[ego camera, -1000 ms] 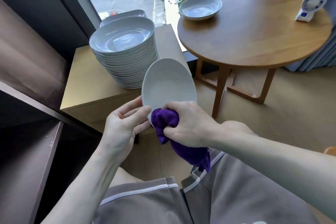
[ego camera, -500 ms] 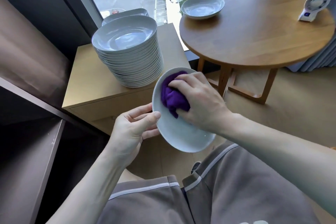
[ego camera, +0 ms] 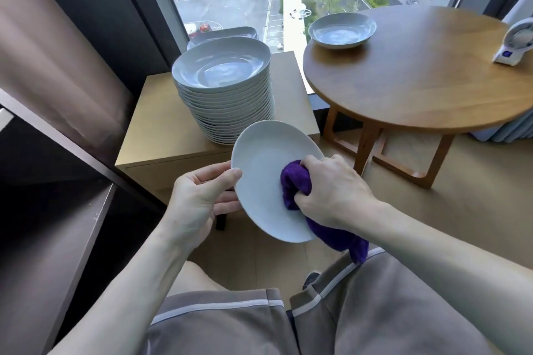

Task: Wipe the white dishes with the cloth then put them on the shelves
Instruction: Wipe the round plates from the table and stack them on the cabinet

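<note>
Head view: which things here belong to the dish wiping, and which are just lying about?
In the job: white dish in the left hand; purple cloth in the right hand; stack of white dishes; dark shelves.
Lying about: small white fan; round wooden table; wooden cabinet.

The held dish stands tilted between both hands. The left hand pinches its left rim; the right hand presses the cloth under its fingers against the dish's right half, and the cloth's tail hangs below that wrist. Just beyond the left fingertips a stack of dishes sits on the cabinet, with another dish behind it. Beyond and right of the right fingers stands the table — a lone dish at its far left edge, a small device at its right. The shelves lie left of the left hand.
</note>
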### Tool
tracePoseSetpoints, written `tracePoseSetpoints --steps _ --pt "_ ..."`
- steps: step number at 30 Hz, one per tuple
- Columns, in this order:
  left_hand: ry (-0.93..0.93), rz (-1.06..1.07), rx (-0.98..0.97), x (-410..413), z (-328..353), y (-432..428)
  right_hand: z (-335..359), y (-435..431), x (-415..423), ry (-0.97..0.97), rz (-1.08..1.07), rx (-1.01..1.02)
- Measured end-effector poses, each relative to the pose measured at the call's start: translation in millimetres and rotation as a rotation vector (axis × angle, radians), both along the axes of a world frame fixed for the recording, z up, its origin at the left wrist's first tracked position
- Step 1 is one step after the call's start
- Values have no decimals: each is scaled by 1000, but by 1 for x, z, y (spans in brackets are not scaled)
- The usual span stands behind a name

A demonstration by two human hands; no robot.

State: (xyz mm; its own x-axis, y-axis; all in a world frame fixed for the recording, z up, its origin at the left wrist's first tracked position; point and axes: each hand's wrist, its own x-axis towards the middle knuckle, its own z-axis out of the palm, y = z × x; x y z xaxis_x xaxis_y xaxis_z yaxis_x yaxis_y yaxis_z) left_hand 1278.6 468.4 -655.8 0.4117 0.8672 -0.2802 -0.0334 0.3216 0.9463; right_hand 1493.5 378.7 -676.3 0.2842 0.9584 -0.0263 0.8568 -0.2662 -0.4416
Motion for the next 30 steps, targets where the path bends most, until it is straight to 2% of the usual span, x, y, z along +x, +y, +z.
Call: tracePoseSetpoints --steps 4,9,13,15,17,21,26,30 --pt "-6 32 -8 3 -6 1 8 -3 -9 178 27 -50" --pt "-20 26 -9 10 -15 -2 18 -7 -22 442 189 -59" --pt "-44 1 -27 7 -18 0 24 -4 -14 723 250 61" --pt "-49 -12 -26 6 -16 -1 25 -2 -6 792 229 167" --pt "-53 -12 -18 4 -14 -1 25 0 3 783 186 281" --pt "-24 50 4 -3 -8 0 22 6 30 623 26 419" --pt "-34 132 12 -6 1 -6 17 10 62 319 -64 449" --pt "-99 184 1 -5 17 -5 14 11 75 297 -99 489"
